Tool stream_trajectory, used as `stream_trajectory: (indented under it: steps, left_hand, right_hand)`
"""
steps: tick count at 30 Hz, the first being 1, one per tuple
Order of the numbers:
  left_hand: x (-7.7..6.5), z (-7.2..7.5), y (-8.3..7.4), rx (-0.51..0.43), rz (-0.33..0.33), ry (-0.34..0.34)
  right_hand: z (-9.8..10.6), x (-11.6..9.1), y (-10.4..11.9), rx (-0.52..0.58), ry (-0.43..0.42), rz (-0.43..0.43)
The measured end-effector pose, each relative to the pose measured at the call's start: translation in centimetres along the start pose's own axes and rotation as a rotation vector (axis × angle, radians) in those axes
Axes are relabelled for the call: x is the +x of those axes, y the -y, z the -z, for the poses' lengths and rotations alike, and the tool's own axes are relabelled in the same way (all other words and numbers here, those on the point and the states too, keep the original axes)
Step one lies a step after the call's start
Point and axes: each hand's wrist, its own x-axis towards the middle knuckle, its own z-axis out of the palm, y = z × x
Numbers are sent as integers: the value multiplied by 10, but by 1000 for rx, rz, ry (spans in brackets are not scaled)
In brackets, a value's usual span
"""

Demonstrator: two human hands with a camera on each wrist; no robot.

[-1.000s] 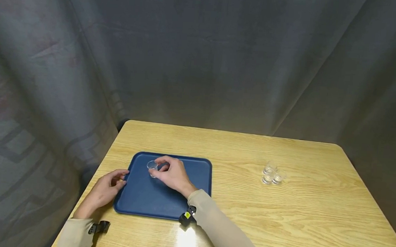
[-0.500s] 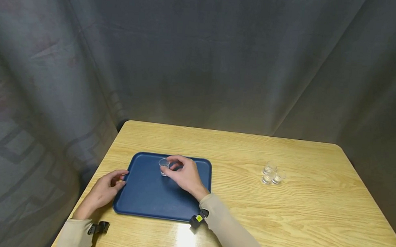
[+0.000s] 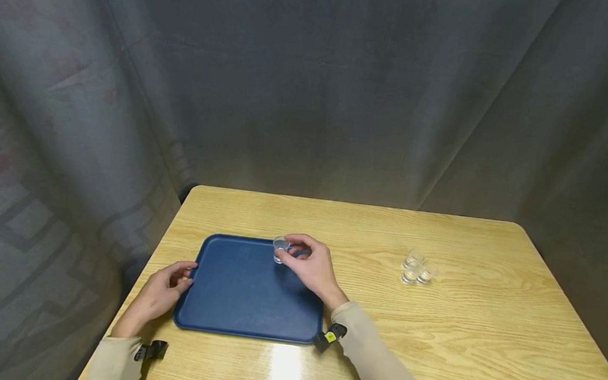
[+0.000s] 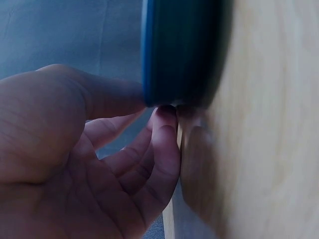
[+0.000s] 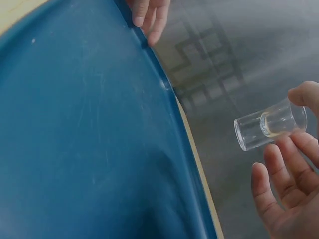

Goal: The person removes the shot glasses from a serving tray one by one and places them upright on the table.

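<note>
Thumb and fingers of my right hand (image 3: pixel 315 268) pinch a small clear shot glass (image 3: pixel 279 254) above the far right part of the blue tray (image 3: pixel 243 297). In the right wrist view the shot glass (image 5: pixel 255 130) shows between thumb and fingertips, and a dark shadow falls on the tray below. My left hand (image 3: pixel 156 294) holds the tray's left edge. Seen from the left wrist, the thumb is at the rim and the curled fingers (image 4: pixel 162 144) meet the tray's side, low by the tabletop.
Several more clear glasses (image 3: pixel 411 274) stand in a tight cluster on the wooden table (image 3: pixel 496 321), right of the tray. Grey curtains (image 3: pixel 310 96) hang behind and beside the table. Each wrist wears a black strap with a small camera.
My right hand has carried the shot glass rightward and slightly away over the tray, from its left part to its far right. My left hand and the tray have stayed put.
</note>
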Motion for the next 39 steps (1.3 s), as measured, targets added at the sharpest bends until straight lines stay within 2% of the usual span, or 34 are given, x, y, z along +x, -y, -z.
stream_trajectory:
  steps: [11, 19, 34, 39]
  left_hand:
    - [0, 0, -1, 3, 10, 12]
    - [0, 1, -1, 5, 27, 21]
    - [0, 0, -3, 4, 26, 13]
    - [0, 0, -3, 9, 26, 11]
  right_hand:
    - [39, -8, 3, 8, -75, -36]
    - [71, -16, -7, 43, -140, -55]
    - [121, -43, -20, -3, -227, -107]
    - [137, -52, -25, -5, -263, -148]
